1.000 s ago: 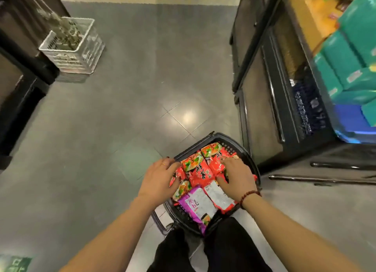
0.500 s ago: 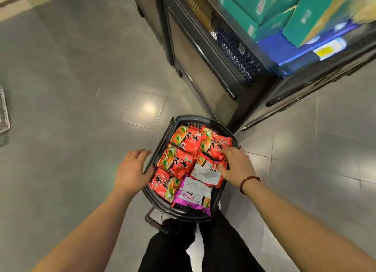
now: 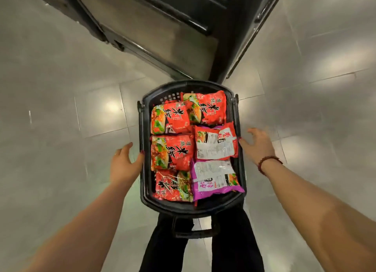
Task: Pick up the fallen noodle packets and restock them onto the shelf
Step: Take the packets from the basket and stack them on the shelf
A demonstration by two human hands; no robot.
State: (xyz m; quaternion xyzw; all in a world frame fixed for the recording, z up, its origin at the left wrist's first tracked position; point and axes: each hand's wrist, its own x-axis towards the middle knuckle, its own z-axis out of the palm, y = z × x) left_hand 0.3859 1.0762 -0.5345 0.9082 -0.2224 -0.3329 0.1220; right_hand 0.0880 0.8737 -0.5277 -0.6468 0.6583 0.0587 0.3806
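Noodle packets (image 3: 173,151) fill the black basket (image 3: 144,190). The left grip (image 3: 124,165) is relaxed, its thumb touching the rim at nine o'clock. The right grip (image 3: 258,145), fingers spread and holding nothing, is just beside the rim at three o'clock.

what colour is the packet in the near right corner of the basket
The packet is purple with a white printed panel; head view.
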